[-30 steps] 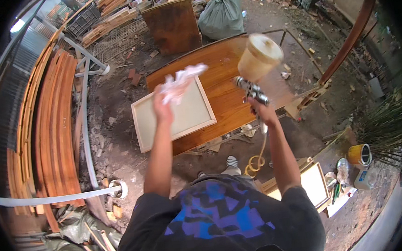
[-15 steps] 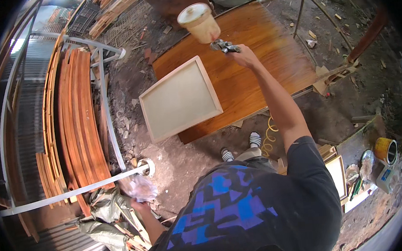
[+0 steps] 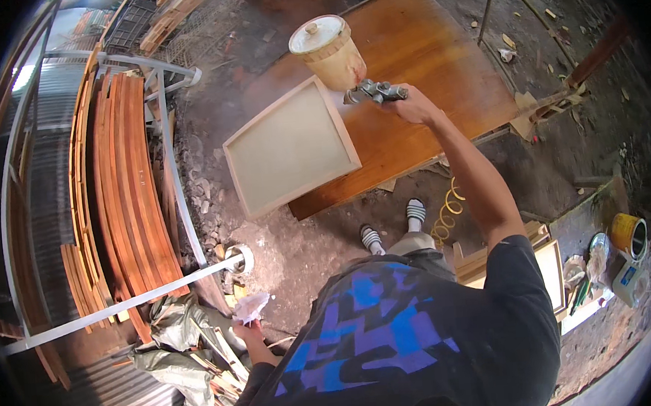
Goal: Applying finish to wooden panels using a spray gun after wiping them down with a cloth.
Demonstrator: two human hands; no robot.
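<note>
In my right hand (image 3: 413, 105), fingers closed, is a metal spray gun (image 3: 374, 91) with a large cream-coloured lidded cup (image 3: 330, 52) on it. A pale haze hangs around the gun, above a wooden-framed tray (image 3: 284, 149) with a light grey inside. The tray lies across the left edge of a varnished brown wooden panel (image 3: 444, 59). My left hand (image 3: 248, 331) is down at my left side, closed on a crumpled white cloth or paper (image 3: 251, 305). A yellow coiled hose (image 3: 447, 209) hangs below my right arm.
Stacked red-brown boards (image 3: 130, 194) and metal rails (image 3: 122, 311) run along the left, beside tarps and scrap wood (image 3: 183, 326). At lower right are light frames (image 3: 549, 274) and a yellow can (image 3: 628, 233). A rusty post (image 3: 598, 52) stands at upper right.
My left hand dropped from above the tray to my side. The spray gun swung left and up over the tray, then came down slightly. The view has shifted.
</note>
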